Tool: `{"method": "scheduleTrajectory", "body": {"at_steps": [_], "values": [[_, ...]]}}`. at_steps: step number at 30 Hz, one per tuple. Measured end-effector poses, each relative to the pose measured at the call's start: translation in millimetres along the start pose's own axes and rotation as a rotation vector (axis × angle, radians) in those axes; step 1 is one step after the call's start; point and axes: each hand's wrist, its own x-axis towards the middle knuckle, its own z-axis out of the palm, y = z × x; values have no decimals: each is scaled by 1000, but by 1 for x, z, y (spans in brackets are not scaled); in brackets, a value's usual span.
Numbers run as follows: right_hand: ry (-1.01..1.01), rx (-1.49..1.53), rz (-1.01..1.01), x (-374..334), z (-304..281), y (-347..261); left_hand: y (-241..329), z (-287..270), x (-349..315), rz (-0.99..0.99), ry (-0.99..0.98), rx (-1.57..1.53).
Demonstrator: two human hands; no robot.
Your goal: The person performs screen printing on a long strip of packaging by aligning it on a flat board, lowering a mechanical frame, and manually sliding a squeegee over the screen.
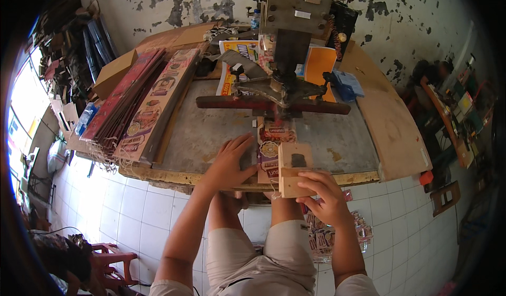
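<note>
My right hand [324, 197] pinches the lower edge of a small light wooden block [295, 164] with a dark rectangular patch on it, fingers on top and thumb beneath. The block overlaps the right side of a printed cardboard strip [269, 152] with purple and food pictures, which runs from the table's front edge back under the press. My left hand [230, 161] lies with fingers spread on the grey tabletop [195, 122], its thumb at the strip's left edge. Above the strip's far end is the press head [282, 98], with a wide reddish bar.
Stacks of long printed cardboard strips [161, 95] lie on the table's left. Colourful printed sheets [319, 64] and a blue plastic packet [348, 85] sit behind the press. Small printed pieces [337, 238] are piled on the tiled floor; a red stool [118, 261] stands at lower left.
</note>
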Motion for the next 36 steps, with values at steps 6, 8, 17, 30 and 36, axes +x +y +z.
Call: {"method": "scheduleTrajectory", "body": {"at_steps": [6,8,17,30,36], "values": [[-24,40,29,-18,-11,-20,-20,-1,27,167,-143,150],[-34,41,39,-21,-12,-21,-18,-1,26,171,-116,228],[-50,99,53,-3,-1,-12,-25,4,24,201,-61,318],[-62,82,141,68,38,72,-21,2,24,144,-92,264],[-48,25,130,87,55,96,-18,-2,25,135,-105,272]]}}
